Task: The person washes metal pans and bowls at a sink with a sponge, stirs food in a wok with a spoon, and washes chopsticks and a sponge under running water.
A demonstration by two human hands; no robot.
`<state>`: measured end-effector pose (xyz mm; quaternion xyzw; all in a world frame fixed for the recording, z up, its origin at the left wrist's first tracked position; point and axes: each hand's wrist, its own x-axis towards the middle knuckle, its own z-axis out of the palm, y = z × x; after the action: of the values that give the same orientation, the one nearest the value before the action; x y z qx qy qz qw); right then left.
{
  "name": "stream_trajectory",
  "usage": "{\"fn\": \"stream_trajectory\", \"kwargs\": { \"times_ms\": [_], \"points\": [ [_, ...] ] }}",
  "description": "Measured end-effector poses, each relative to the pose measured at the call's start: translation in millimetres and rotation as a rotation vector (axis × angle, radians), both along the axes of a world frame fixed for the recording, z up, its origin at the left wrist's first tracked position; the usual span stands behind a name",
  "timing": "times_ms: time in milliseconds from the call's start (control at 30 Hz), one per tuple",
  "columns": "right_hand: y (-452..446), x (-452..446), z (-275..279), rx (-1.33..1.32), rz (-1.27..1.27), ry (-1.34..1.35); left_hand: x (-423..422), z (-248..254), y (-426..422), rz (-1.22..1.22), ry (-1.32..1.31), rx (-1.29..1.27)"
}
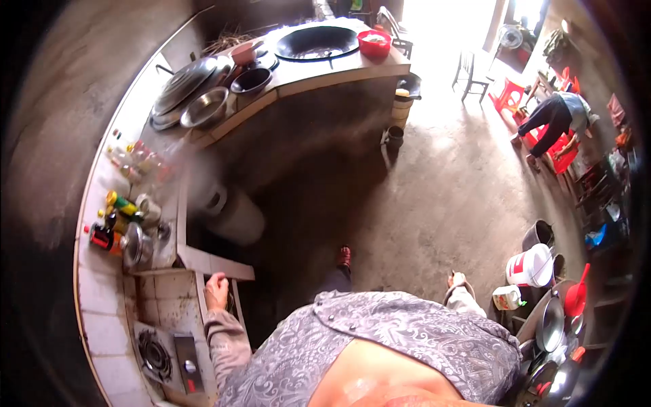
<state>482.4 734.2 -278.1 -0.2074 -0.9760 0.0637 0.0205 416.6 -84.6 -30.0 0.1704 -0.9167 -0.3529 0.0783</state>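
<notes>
Perhaps the left hand (216, 293), relaxed and unclenched beside the counter (220, 263) at near left, could knock it through a misstep; whether the right hand (458, 279) grips anything, I cannot tell.

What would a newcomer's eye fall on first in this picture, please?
Probably the bright doorway at the top, then the big black wok on the far counter, with a red bowl just right of it. At the lower left, the wearer's left hand is near the gas stove.
</notes>
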Motion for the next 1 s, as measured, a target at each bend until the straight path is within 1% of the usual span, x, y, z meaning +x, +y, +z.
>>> {"fn": "stream_trajectory", "kwargs": {
  "times_ms": [33, 67, 100, 133, 200, 267, 333, 400, 467, 500, 533, 600, 633, 667, 733, 833, 867, 900, 933, 967, 1000],
  "points": [
    [8.2, 5.5, -10.7, 0.051, 0.022, 0.094, -46.8, -11.0, 4.1, -0.02, 0.026, 0.047],
    [12.6, 4.3, -3.5, 0.129, 0.143, 0.163, -99.5, -11.5, 10.5, -0.037, 0.058, 0.094],
    [14.8, -4.9, 12.0, 0.03, -0.064, -0.181, -148.9, 4.2, 29.9, -0.055, 0.033, 0.162],
    [10.6, -12.5, 30.3, -0.076, -0.204, -0.365, -195.5, 22.0, 56.9, -0.073, -0.004, 0.232],
    [5.2, -41.9, 50.3, -0.19, -0.323, -0.436, -285.3, 47.6, 105.1, -0.175, -0.062, 0.267],
    [-0.7, -83.6, 69.0, -0.262, -0.378, -0.431, -361.1, 76.7, 154.5, -0.365, -0.082, 0.265],
    [-4.5, -127.4, 76.9, -0.32, -0.412, -0.416, -424.3, 113.3, 201.0, -0.521, -0.347, 0.019],
    [-7.6, -169.2, 79.5, -0.362, -0.434, -0.406, -474.1, 118.7, 239.1, -0.634, -0.494, -0.28],
    [-5.7, -215.0, 79.1, -0.383, -0.436, -0.41, -517.1, 86.7, 257.0, -0.741, -0.121, -0.456],
    [-5.3, -236.6, 76.6, -0.393, -0.435, -0.422, -566.3, 41.5, 254.3, -1.0, 0.016, -0.743],
    [-2.6, -256.9, 70.7, -0.404, -0.434, -0.437, -583.0, 116.3, 295.3, -0.87, -0.343, -0.603],
    [6.2, -296.1, 54.3, -0.418, -0.434, -0.477, -683.6, -9.7, 286.8, -0.902, 0.321, -0.821],
    [15.7, -316.5, 42.0, -0.42, -0.424, -0.498, -706.9, 13.5, 296.4, -0.842, 0.305, -0.496],
    [25.6, -337.7, 31.2, -0.421, -0.408, -0.522, -723.7, 55.2, 311.4, -0.758, 0.288, -0.17],
    [53.3, -390.1, 11.3, -0.412, -0.372, -0.553, -769.2, 106.7, 352.7, -0.526, 0.042, 0.193],
    [99.4, -461.9, -5.0, -0.385, -0.294, -0.598, -886.5, 85.3, 379.2, -0.406, 0.084, 0.165],
    [112.0, -494.5, 5.5, -0.38, -0.278, -0.593, -912.9, 94.0, 395.8, -0.362, 0.126, 0.071],
    [123.0, -525.3, 16.9, -0.368, -0.261, -0.572, -943.7, 88.4, 403.5, -0.351, 0.193, -0.092],
    [100.7, -579.1, 118.9, -0.487, -0.377, -0.466, -971.8, 77.7, 407.6, -0.339, 0.255, -0.255],
    [112.5, -604.2, 113.5, -0.446, -0.362, -0.45, -991.6, 79.3, 417.7, -0.278, 0.208, -0.276],
    [125.5, -627.7, 106.9, -0.405, -0.346, -0.433, -1006.7, 84.2, 425.3, -0.275, 0.129, -0.368]
  ]
}}
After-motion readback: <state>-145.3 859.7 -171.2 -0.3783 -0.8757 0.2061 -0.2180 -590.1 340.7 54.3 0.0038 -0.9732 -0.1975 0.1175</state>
